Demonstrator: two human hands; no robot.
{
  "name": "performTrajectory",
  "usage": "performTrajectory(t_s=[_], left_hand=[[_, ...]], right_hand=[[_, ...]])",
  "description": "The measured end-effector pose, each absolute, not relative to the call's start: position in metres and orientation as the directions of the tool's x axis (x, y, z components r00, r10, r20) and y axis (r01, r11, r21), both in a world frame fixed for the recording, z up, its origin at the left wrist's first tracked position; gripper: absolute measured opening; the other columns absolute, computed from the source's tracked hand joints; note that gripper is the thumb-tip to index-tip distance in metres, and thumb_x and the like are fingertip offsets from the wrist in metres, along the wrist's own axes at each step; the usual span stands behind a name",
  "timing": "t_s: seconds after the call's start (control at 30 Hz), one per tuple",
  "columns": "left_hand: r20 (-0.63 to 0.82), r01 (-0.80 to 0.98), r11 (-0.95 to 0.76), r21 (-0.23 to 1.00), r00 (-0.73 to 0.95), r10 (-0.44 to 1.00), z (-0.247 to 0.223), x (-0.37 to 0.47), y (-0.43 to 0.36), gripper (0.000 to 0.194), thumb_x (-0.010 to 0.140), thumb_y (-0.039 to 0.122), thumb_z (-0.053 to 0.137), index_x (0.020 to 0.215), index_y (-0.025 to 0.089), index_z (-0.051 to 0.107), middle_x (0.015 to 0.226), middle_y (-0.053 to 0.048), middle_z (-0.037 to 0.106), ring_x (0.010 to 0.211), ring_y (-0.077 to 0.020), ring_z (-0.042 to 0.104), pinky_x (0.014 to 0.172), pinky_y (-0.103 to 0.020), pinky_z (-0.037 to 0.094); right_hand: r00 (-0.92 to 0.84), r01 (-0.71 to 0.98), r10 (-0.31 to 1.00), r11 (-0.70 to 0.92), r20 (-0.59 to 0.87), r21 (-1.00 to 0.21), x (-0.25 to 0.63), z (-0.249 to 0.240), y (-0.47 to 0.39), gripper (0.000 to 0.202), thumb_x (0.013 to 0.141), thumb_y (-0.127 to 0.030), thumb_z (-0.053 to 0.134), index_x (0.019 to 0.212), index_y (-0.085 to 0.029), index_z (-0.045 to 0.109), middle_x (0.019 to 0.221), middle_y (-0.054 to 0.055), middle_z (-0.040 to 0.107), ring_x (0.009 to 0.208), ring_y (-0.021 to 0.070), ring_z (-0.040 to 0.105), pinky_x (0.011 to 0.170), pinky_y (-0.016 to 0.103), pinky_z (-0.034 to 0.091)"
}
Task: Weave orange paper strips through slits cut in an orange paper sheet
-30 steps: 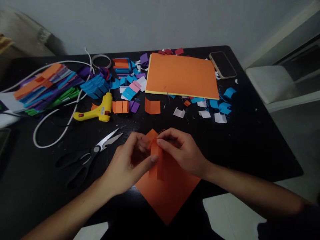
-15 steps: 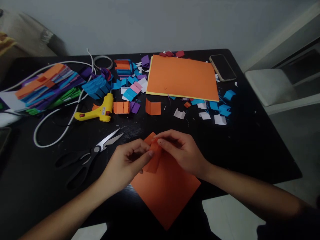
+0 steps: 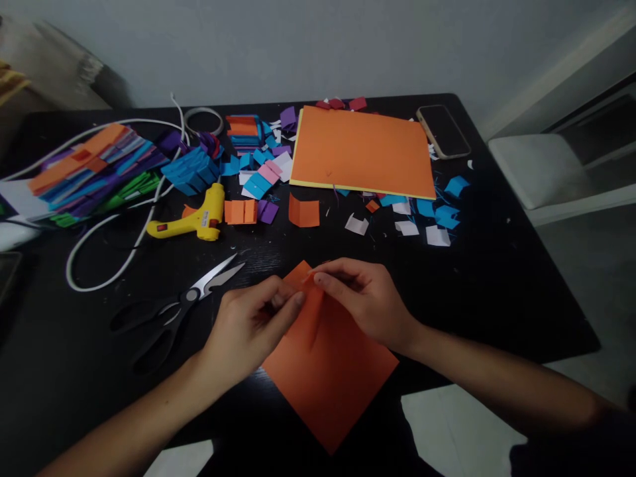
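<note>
My left hand [image 3: 256, 317] and my right hand [image 3: 365, 296] pinch a small folded orange paper strip [image 3: 313, 311] between them, fingertips close together near its upper end. Beneath the strip, a larger orange paper square [image 3: 332, 391] lies with one corner pointing at me. The strip blends into the square in colour, so its lower outline is hard to make out. Left of my left hand rest open-bladed scissors [image 3: 191, 296] with black handles.
A yellow glue gun [image 3: 199, 218] sits behind the scissors near a looped white cable [image 3: 74, 265]. Farther back are an orange sheet stack [image 3: 365, 152], folded paper bundles [image 3: 99, 165], blue scraps [image 3: 447, 217], a tape roll [image 3: 203, 112] and a phone [image 3: 443, 131].
The strip has turned between my fingers and now looks narrower. My left fingertips have shifted slightly up; the right hand has barely moved.
</note>
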State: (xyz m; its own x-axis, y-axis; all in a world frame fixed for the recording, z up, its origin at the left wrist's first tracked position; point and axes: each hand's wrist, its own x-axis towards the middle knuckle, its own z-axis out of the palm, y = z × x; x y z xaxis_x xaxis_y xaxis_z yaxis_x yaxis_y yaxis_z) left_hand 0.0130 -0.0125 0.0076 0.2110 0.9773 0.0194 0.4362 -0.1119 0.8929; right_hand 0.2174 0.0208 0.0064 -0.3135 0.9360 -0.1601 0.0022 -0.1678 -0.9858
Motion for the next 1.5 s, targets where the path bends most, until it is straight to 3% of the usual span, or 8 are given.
performTrajectory(t_s=[0.33, 0.5, 0.6, 0.77, 0.9, 1.13, 1.5], left_hand=[[-0.011, 0.435, -0.077, 0.897, 0.194, 0.981, 0.0092, 0.0153, -0.0122, 0.026, 0.095, 0.026, 0.068, 0.071, 0.019, 0.062, 0.057, 0.005, 0.057, 0.049, -0.0068, 0.049, 0.046, -0.018, 0.038], [0.085, 0.45, -0.146, 0.881, 0.154, 0.984, 0.0062, 0.0145, -0.0134, 0.008, 0.095, 0.023, 0.07, 0.09, 0.02, 0.064, 0.078, 0.002, 0.064, 0.067, -0.0102, 0.06, 0.063, -0.021, 0.052], [0.126, 0.444, -0.184, 0.877, 0.158, 0.979, 0.0042, 0.0145, -0.0142, 0.004, 0.095, 0.02, 0.07, 0.095, 0.02, 0.065, 0.085, 0.001, 0.067, 0.073, -0.0098, 0.063, 0.07, -0.021, 0.054], [0.14, 0.448, -0.18, 0.876, 0.121, 0.983, 0.0021, 0.013, -0.0149, 0.007, 0.095, 0.019, 0.071, 0.102, 0.02, 0.067, 0.083, 0.002, 0.066, 0.073, -0.0096, 0.063, 0.069, -0.02, 0.055], [0.111, 0.442, -0.154, 0.884, 0.122, 0.986, 0.0032, 0.0124, -0.0151, 0.018, 0.096, 0.021, 0.07, 0.115, 0.022, 0.069, 0.082, 0.003, 0.068, 0.073, -0.0096, 0.065, 0.07, -0.021, 0.055], [0.14, 0.459, -0.174, 0.871, 0.108, 0.984, 0.0071, 0.0131, -0.0144, 0.004, 0.094, 0.019, 0.072, 0.097, 0.021, 0.073, 0.085, 0.001, 0.073, 0.074, -0.011, 0.068, 0.069, -0.022, 0.055], [0.063, 0.441, -0.119, 0.89, 0.14, 0.988, 0.01, 0.0132, -0.0096, 0.006, 0.094, 0.023, 0.071, 0.09, 0.021, 0.074, 0.081, 0.002, 0.073, 0.07, -0.01, 0.064, 0.065, -0.021, 0.051]], right_hand=[[-0.303, 0.042, 0.942, -0.138, -0.145, -0.989, 0.2167, 0.0063, 0.0206, 0.011, 0.093, -0.033, 0.076, 0.098, -0.026, 0.082, 0.093, 0.001, 0.082, 0.091, 0.0188, 0.076, 0.081, 0.03, 0.06], [-0.366, 0.041, 0.92, -0.131, -0.137, -0.99, 0.2159, 0.0048, 0.0199, 0.011, 0.095, -0.031, 0.072, 0.098, -0.024, 0.081, 0.096, 0.002, 0.08, 0.095, 0.0189, 0.075, 0.086, 0.032, 0.059], [-0.42, 0.032, 0.899, -0.122, -0.124, -0.992, 0.2155, 0.0034, 0.0197, 0.011, 0.096, -0.029, 0.071, 0.099, -0.023, 0.08, 0.098, 0.003, 0.078, 0.096, 0.0188, 0.073, 0.09, 0.033, 0.058], [-0.432, -0.045, 0.891, -0.175, -0.139, -0.984, 0.2153, 0.0015, 0.0191, 0.015, 0.091, -0.024, 0.075, 0.106, -0.022, 0.077, 0.106, 0.004, 0.078, 0.103, 0.0189, 0.073, 0.093, 0.034, 0.058], [-0.398, -0.106, 0.899, -0.243, -0.183, -0.964, 0.2147, 0.0004, 0.0197, 0.013, 0.088, -0.027, 0.08, 0.099, -0.021, 0.076, 0.101, 0.004, 0.078, 0.097, 0.0178, 0.074, 0.09, 0.033, 0.059], [-0.395, -0.036, 0.904, -0.19, -0.161, -0.981, 0.2154, 0.0029, 0.0194, 0.011, 0.088, -0.031, 0.081, 0.094, -0.023, 0.079, 0.094, 0.002, 0.079, 0.092, 0.018, 0.073, 0.084, 0.032, 0.057], [-0.402, 0.003, 0.905, -0.151, -0.139, -0.989, 0.216, 0.0042, 0.0179, 0.007, 0.09, -0.028, 0.078, 0.094, -0.022, 0.078, 0.093, 0.002, 0.077, 0.091, 0.0179, 0.072, 0.084, 0.032, 0.055]])
